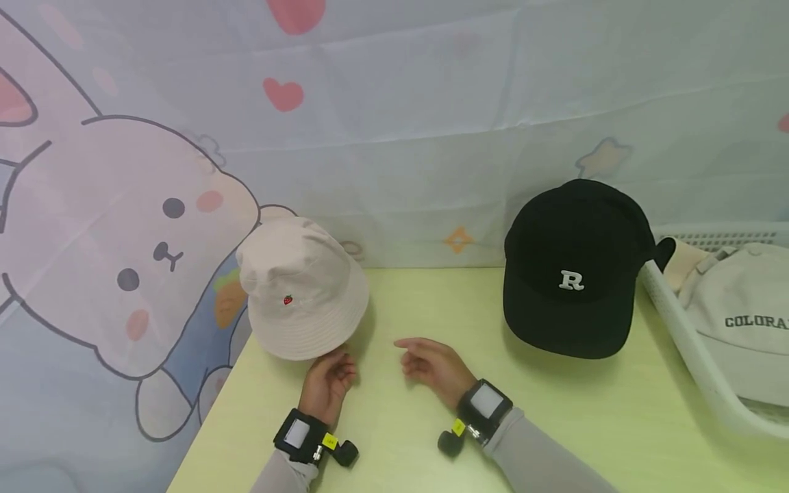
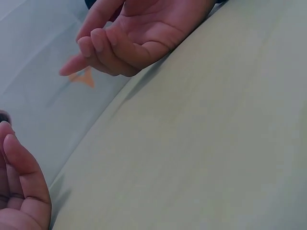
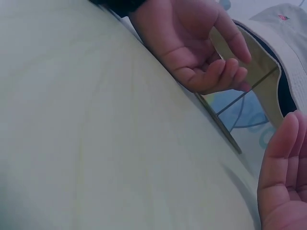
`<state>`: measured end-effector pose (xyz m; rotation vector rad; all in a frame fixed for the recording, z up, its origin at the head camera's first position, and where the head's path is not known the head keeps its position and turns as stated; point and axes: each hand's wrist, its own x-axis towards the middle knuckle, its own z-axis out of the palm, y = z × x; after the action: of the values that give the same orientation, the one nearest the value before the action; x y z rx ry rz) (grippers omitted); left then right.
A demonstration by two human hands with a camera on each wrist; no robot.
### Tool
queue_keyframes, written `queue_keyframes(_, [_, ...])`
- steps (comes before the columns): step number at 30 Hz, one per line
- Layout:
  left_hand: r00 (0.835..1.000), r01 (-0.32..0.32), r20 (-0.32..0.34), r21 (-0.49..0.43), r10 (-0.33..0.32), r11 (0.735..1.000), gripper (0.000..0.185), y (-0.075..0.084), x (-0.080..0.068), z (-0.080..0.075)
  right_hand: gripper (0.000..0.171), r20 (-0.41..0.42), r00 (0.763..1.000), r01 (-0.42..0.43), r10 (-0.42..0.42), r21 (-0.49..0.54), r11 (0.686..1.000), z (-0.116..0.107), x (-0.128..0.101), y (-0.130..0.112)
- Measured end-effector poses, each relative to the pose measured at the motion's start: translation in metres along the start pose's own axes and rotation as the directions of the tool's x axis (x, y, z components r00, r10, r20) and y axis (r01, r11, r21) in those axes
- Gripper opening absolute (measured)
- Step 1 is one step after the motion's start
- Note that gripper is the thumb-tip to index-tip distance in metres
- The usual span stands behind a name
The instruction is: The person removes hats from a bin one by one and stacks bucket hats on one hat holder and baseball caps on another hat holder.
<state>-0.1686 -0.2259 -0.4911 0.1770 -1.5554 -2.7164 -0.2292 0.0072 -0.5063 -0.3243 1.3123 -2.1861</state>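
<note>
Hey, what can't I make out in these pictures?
- Head view: the pale baseball cap's lettering after "COLORA", cut off by the right edge.
- Head view: the white basket's far right side, cut off by that edge.
- Head view: whatever is under the black baseball cap, hidden by the cap.
- Right wrist view: the bucket hat's right part, cut off by the right edge.
</note>
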Motion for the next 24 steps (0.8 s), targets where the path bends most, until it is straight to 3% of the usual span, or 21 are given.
queue_keyframes(9, [0.988,0.076,0.138,-0.025,-0.072,0.997,0.029,-0.022,-0.006,0.023,0.046,0.063,0.998,-0.025,0.025,0.006,1.0,-0.006,-0.022,0.0])
queue_keyframes(24, [0.96,0.164,0.224,0.038,-0.168,0.986,0.029,-0.052,-0.034,0.073,0.033,0.213,0.977,-0.017,0.007,0.043,0.999,-0.027,-0.079,-0.011])
